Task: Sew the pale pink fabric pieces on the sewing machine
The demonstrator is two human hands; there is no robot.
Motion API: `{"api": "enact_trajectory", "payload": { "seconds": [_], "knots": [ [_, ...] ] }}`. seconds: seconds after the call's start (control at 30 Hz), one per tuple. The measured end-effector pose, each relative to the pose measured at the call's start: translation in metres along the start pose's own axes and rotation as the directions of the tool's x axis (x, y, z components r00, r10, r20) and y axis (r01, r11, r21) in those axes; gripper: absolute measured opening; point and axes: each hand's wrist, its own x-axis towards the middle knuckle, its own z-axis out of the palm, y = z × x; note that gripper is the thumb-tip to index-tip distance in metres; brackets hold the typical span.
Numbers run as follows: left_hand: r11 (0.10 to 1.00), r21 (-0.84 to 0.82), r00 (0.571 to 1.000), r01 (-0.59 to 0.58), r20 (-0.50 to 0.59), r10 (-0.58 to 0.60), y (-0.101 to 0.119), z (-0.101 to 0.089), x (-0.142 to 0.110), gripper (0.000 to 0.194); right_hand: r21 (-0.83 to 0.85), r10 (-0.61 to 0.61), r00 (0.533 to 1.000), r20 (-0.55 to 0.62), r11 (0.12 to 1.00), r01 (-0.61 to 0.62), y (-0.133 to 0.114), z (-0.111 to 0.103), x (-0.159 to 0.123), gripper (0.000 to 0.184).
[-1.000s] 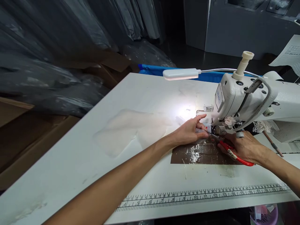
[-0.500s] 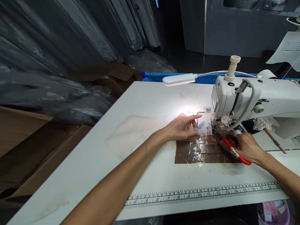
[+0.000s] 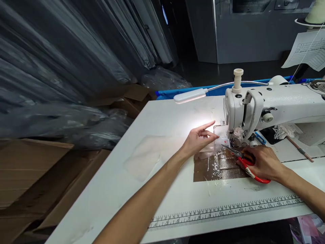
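My left hand [image 3: 199,139] is over the sewing machine's bed, index finger stretched out. Its thumb and other fingers come together on a piece of thin, sheer pale fabric [image 3: 209,149]. The fabric lies partly over a brown taped patch [image 3: 210,171]. In my right hand [image 3: 266,162] is a pair of scissors [image 3: 250,168] with red handles, its blades apart and pointing left toward the fabric. Just behind them stands the head of the white sewing machine [image 3: 232,112], its needle area partly hidden.
A lamp [image 3: 190,96] on a bent neck hangs over the white table [image 3: 175,189]. Along the front edge runs a printed ruler [image 3: 223,214]. Right of the needle lie a blue clip-like tool [image 3: 260,138], pale threads [image 3: 283,131] and a thin stick [image 3: 299,149]. Cardboard boxes [image 3: 33,169] stand left.
The scissors have drawn back from the needle area, and their blades now show, apart. My left hand has risen a little with the fabric. The view has shifted slightly.
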Motion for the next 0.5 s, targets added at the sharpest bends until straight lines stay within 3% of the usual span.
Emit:
{"api": "enact_trajectory", "payload": {
  "seconds": [0.13,0.2,0.33,0.5],
  "knots": [
    [1.000,0.004,0.971,-0.004,-0.237,0.005,0.007,-0.017,0.004,0.087,0.003,-0.083,0.995,-0.059,0.997,0.083,0.002,0.004,-0.003,0.026],
    [0.990,0.132,0.969,-0.045,-0.237,0.076,0.004,-0.024,0.006,0.077,0.012,-0.085,0.994,-0.071,0.996,0.086,0.003,0.005,-0.004,0.027],
    [0.837,0.492,0.966,-0.239,0.029,0.258,-0.004,-0.029,0.008,0.038,0.024,-0.073,0.995,-0.072,0.997,0.075,0.003,0.005,-0.004,0.025],
    [0.672,0.638,0.926,-0.376,0.286,0.247,-0.005,-0.023,0.017,0.033,0.017,-0.113,0.990,-0.080,0.993,0.115,0.001,0.005,-0.005,0.027]
  ]
}}
